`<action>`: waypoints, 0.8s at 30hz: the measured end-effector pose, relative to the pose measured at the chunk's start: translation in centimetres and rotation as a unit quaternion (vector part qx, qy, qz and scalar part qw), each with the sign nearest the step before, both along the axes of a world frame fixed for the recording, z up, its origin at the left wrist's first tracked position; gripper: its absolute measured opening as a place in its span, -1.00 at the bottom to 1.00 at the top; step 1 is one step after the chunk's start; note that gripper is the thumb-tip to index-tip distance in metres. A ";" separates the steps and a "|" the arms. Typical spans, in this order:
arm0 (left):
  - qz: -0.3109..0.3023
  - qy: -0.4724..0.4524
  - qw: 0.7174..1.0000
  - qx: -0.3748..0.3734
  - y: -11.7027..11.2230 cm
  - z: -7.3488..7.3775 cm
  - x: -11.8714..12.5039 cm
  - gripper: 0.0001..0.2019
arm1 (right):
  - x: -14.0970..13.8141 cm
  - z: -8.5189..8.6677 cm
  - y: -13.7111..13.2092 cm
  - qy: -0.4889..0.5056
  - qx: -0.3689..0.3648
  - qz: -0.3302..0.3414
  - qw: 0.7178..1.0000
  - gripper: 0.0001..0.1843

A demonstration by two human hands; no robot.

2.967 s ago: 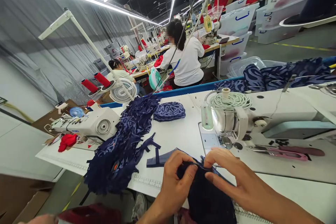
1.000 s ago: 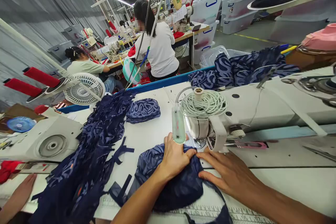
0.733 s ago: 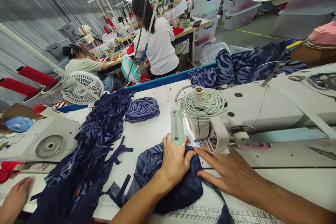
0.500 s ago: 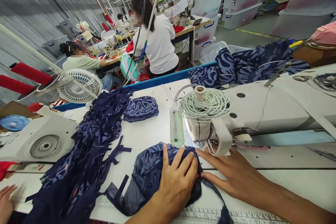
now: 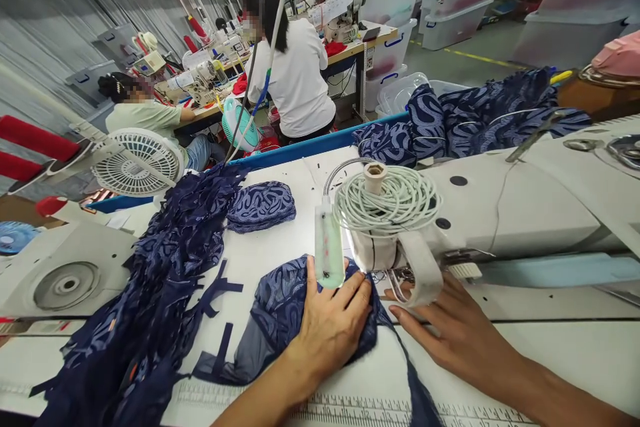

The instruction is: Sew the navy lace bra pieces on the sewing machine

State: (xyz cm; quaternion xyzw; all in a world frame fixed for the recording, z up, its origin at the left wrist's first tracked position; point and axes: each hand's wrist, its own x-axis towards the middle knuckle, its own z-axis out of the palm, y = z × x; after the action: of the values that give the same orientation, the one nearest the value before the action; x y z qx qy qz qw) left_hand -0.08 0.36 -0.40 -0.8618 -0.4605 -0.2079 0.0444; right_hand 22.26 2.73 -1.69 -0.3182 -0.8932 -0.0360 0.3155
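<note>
Navy patterned fabric (image 5: 280,300), with a sheer part and a thin trailing strip, lies on the white sewing table in front of the sewing machine (image 5: 500,200). Flat on top of this piece rests my left hand (image 5: 333,317), its fingers spread and pointing toward the needle area. My right hand (image 5: 445,320) is beside the presser foot, thumb and fingers apart, with the fingertips partly hidden behind the machine's white guard (image 5: 423,273). A gap shows between my right thumb and the cloth. The green-white lamp strip (image 5: 329,247) stands just above my left fingertips.
A long heap of navy lace pieces (image 5: 170,280) runs down the left side. A small stack of patterned pieces (image 5: 263,205) lies behind. Coiled pale cord (image 5: 387,197) sits on the machine head. Bundled lace (image 5: 475,117) lies beyond the table. Two people (image 5: 295,80) sit at machines ahead.
The fabric and my left hand have shifted slightly away from me, toward the machine. My right hand has come off the cloth's edge and moved right. The view has tilted a little.
</note>
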 end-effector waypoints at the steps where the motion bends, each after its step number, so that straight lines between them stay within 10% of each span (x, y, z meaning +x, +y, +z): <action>1: -0.001 -0.001 1.000 0.003 0.0 0.1 0.0 -0.75 | 0.1 -0.1 0.0 -0.003 0.010 0.002 1.000 -0.70; 12: -0.003 -0.019 1.000 0.009 0.3 0.8 0.0 -0.79 | 0.8 -1.7 -0.5 -0.059 0.056 0.006 0.997 -0.67; 19: 0.000 0.007 1.000 -0.025 0.5 0.9 -0.2 -0.75 | 0.1 1.7 -0.1 -0.034 0.016 0.023 0.999 -0.73; 24: 0.033 0.008 0.999 -0.040 -3.1 1.0 0.9 -0.65 | -1.1 2.1 -4.8 -0.067 -0.073 -0.057 0.993 -0.80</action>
State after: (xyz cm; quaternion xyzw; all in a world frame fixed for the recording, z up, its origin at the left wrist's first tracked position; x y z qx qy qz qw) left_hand 0.81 -2.74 0.62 -0.8490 -0.4963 -0.1803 0.0201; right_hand 21.15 -2.10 0.44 -0.3881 -0.8929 -0.0096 0.2280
